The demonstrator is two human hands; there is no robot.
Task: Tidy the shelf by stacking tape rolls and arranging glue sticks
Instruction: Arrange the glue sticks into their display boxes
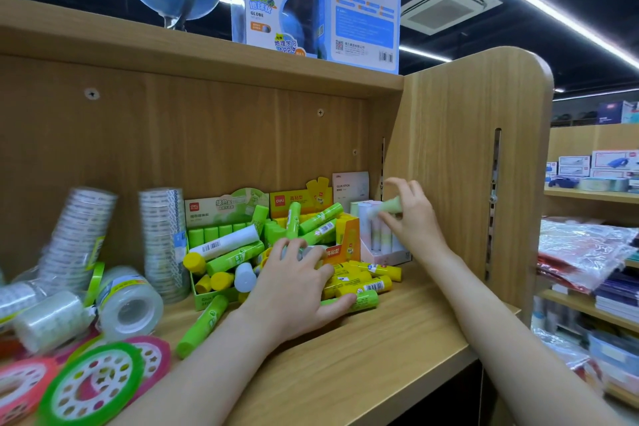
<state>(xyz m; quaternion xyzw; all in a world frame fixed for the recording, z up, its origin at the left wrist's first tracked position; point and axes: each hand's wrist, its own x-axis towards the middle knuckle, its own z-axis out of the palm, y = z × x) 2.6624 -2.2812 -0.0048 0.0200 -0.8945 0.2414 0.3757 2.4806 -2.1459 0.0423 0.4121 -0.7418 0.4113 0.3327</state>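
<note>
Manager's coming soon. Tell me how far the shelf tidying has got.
Done: two tape stacks stand, one leaning. In hand: the right hand pinches a pastel glue stick over the pink box; the left hand rests on the glue-stick pile. Left: that pile and the loose tape rolls.

Tape rolls point(129, 306) are lying at the near left of the shelf point(380, 339), with two tape stacks point(162, 242) standing behind them. Glue sticks point(235, 254) are piling in and around display boxes point(224, 214) at the centre far side. The right hand point(413, 218) is reaching over the rightmost box point(383, 252); the left hand point(294, 290) is resting on the pile.
</note>
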